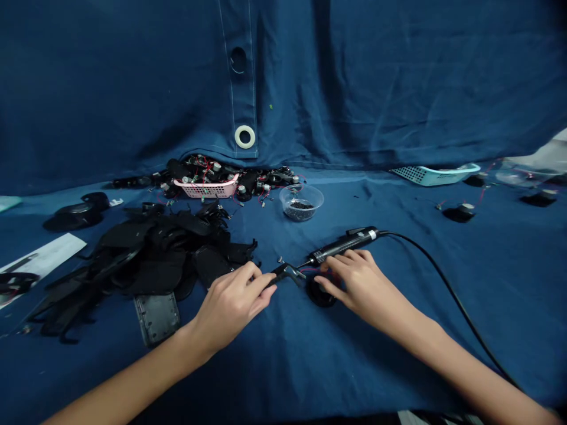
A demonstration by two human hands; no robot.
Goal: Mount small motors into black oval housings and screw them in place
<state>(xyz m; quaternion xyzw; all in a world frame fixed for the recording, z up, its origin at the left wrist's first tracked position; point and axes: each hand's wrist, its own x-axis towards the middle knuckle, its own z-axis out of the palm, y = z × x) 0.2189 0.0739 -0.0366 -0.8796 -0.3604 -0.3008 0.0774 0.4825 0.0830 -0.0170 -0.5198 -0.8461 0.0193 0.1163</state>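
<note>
My left hand [239, 295] is closed on a black plastic piece [278, 275] with a forked, shiny end pointing right. My right hand [354, 280] hovers beside a black round part [321, 293], thumb and forefinger slightly apart; whether they touch it I cannot tell. Thin reddish wires [310, 270] run near these fingertips. Just beyond the right hand lies a black electric screwdriver [345, 245], its bit pointing left toward the forked end. A small metal-coloured bit [280, 260] sits close to the black piece.
Black plastic parts are heaped [150, 260] at left, by a grey-black panel [157, 319]. Behind stand a pink basket [208, 189] among wired parts, a clear bowl of small dark pieces [302, 203] and a turquoise basket [443, 175]. The screwdriver's cable [447, 289] curves right.
</note>
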